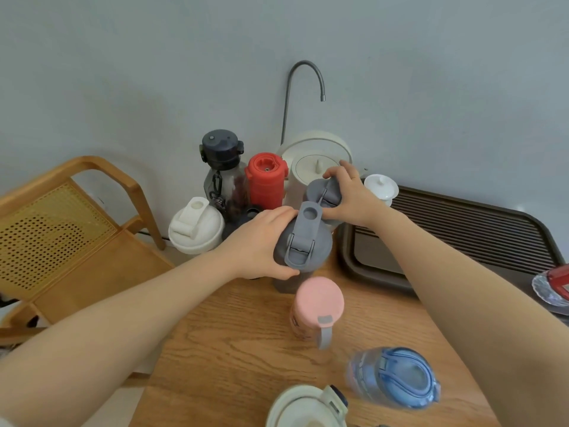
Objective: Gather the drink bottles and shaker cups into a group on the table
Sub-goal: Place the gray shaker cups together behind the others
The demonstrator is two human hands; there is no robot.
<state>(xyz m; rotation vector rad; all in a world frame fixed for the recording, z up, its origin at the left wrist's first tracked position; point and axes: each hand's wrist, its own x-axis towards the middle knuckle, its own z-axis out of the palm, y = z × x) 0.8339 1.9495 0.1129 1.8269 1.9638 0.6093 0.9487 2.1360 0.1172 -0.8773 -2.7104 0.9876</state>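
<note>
At the tabletop's (234,359) back, left hand (261,241) and right hand (348,195) each wrap a grip round a grey shaker lid (303,238); light, rigid, slick plastic.

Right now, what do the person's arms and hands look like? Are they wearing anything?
Both arms are bare all the way to the edge of the picture, with no sleeves, gloves or watch showing. The right hand has a thin gold-coloured ring on one finger. The left hand shows no ring or band in this view.
</note>
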